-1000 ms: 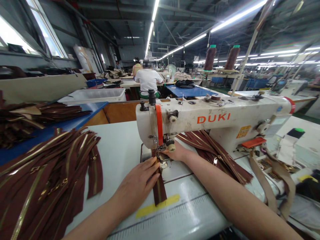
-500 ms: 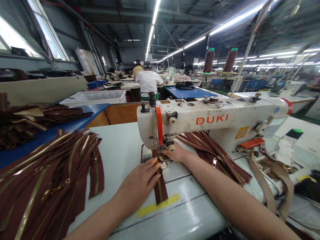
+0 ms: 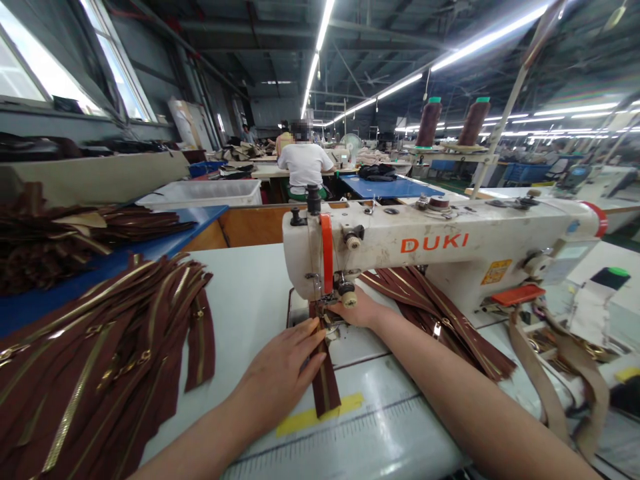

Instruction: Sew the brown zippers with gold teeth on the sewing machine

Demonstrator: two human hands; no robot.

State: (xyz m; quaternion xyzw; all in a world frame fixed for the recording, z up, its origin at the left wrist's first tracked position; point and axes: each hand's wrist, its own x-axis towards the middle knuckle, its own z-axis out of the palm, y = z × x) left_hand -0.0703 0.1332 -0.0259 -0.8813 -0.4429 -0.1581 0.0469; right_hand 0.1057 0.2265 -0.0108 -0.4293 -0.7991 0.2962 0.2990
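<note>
Pressing brown zipper (image 3: 326, 390) with your left hand (image 3: 280, 360), unclenched; cannot tell if right hand (image 3: 363, 310) grips. Likely light, limp: hold cloth sides (image 3: 319, 395).

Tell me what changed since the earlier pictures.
Very little: the view has shifted, so the scene sits slightly further right. Nothing was visibly grasped or released. The left hand still rests on the brown zipper strip, the right hand stays by the sewing machine, and the left-side zipper pile lies as before.
</note>
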